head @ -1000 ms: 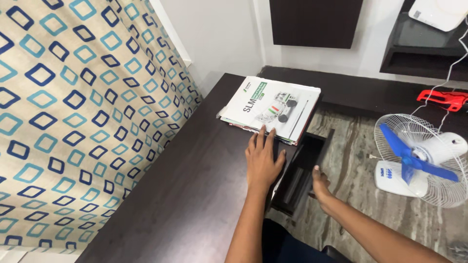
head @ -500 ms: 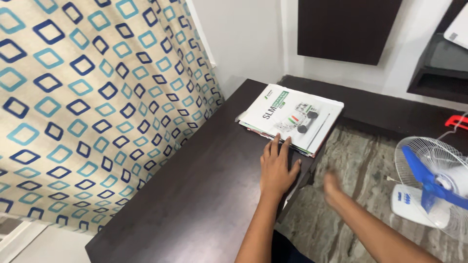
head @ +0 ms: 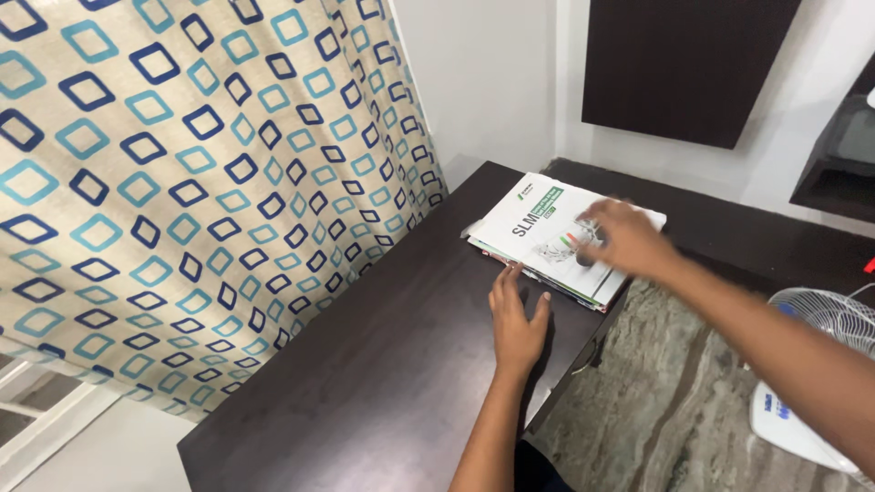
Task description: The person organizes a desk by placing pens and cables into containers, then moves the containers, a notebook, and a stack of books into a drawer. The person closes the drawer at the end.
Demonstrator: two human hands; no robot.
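My left hand [head: 517, 321] lies flat on the dark wooden desk [head: 383, 364], palm down, fingers spread, its fingertips just short of the near edge of a stack of white booklets [head: 538, 223]. My right hand [head: 624, 239] hovers over the right part of that stack, blurred by motion, with fingers loosely apart and nothing seen in it. The top booklet has a white cover with a green panel and small pictures. The stack lies at the desk's far right part, near the corner.
A patterned curtain [head: 182, 182] with blue and teal squares hangs along the desk's left side. A dark wall panel [head: 679, 64] is mounted above. A white table fan [head: 820, 364] stands on the marbled floor [head: 656, 401] at the right.
My right hand has risen from below the desk's right edge and now reaches over the booklets. The drawer seen open a second ago is out of sight. The left hand stays flat on the desk.
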